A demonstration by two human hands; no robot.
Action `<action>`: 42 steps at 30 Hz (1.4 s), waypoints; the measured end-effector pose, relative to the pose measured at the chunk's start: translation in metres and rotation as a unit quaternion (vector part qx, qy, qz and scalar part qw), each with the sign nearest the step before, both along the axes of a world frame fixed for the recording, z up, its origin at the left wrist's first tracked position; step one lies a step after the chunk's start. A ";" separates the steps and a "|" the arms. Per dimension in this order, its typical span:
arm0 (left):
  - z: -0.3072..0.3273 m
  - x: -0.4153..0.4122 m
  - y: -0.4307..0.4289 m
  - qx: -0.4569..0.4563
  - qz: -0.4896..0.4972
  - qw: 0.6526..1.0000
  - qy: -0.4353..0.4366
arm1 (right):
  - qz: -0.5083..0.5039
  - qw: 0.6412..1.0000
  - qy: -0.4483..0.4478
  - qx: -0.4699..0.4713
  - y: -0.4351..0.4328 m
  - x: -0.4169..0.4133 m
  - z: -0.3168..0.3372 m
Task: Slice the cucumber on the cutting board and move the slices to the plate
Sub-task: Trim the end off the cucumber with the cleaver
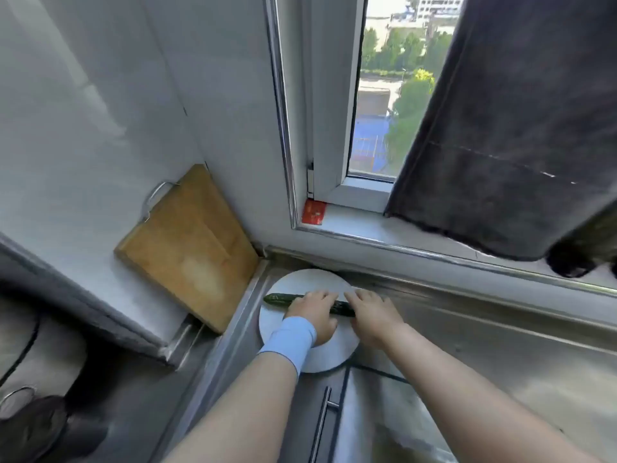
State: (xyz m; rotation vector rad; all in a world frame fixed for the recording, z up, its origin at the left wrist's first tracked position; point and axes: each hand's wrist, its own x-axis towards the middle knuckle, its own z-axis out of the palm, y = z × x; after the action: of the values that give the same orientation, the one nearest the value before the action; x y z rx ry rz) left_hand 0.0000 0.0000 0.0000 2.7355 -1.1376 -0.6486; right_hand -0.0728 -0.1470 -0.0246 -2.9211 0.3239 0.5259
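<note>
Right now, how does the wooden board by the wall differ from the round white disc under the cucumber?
The wooden board is tan, rectangular, with a metal handle; the round white disc is plain. The wooden board leans against the wall; the disc lies flat on the steel counter. The wooden board carries nothing; the disc bears the cucumber, with left hand and right hand resting on it. Both are flat slabs.

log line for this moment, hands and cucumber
stage: pre-cut, no slices seen | cucumber: on round white plate | left hand: over cucumber | right hand: touching its end | knife: not seen | wooden cutting board: leaning on wall
</note>
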 end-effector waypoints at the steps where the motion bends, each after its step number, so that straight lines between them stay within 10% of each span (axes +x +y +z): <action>1: -0.005 0.005 -0.001 0.016 -0.011 1.000 0.000 | 0.002 1.000 0.012 -0.014 0.000 0.003 -0.004; 17: -0.020 -0.018 -0.005 -0.036 -0.075 0.994 -0.070 | -0.049 0.990 -0.072 0.108 -0.012 -0.069 -0.019; 35: -0.010 -0.227 -0.055 0.033 -0.155 0.987 0.030 | -0.103 0.973 -0.035 0.205 -0.055 -0.317 -0.005; 42: -0.012 -0.253 -0.018 0.027 -0.057 0.998 0.022 | -0.171 0.957 -0.189 0.142 -0.037 -0.370 -0.020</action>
State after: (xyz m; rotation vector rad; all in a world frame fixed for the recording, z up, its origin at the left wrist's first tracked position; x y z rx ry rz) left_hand -0.2535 -0.0180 -0.0119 2.7011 -1.2918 -0.7615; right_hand -0.4430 -0.1837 -0.0449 -2.5336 0.6225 -0.0399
